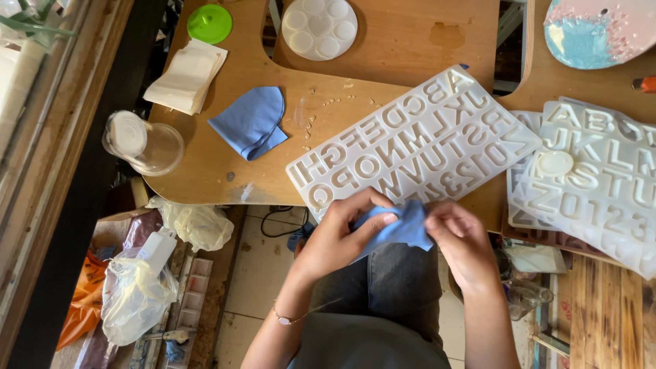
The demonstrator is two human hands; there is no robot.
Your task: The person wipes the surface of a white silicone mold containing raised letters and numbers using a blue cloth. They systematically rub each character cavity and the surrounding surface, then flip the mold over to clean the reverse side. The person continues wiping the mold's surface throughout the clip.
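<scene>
work in hand: the person's left hand (339, 236) and right hand (459, 240) both pinch a small blue rubbery glove (398, 227) between them, over the lap, just off the table's near edge

progress: judging from how it lies, the glove is on neither hand yet; it looks bunched and is being pulled open or straightened, so the putting-on appears hardly begun

left hand: fingers curled, thumb and fingertips clamped on the glove's left part

right hand: fingers bent inward, gripping the glove's right edge; the fingertips are partly hidden by the fabric

glove's look: pale blue, thin, soft and crumpled, folded on itself; no fingers of it can be made out

second glove: a matching blue glove lying flat (251, 121) on the wooden table (403, 48), at 10 o'clock from the hands, well apart from them

nearest mould: a white translucent silicone letter-and-number mould tray (417, 140), at 12 o'clock from the hands, its near edge just beside the knuckles

other moulds: a stack of similar white letter moulds (594, 174) at 2 o'clock

further back: a round white silicone mould with circular hollows (319, 27) at 12 o'clock, a lime-green round lid (209, 23) and a pile of white paper napkins (186, 75) at 11 o'clock

left edge: a clear plastic cup lying on its side (142, 142) at 10 o'clock
</scene>
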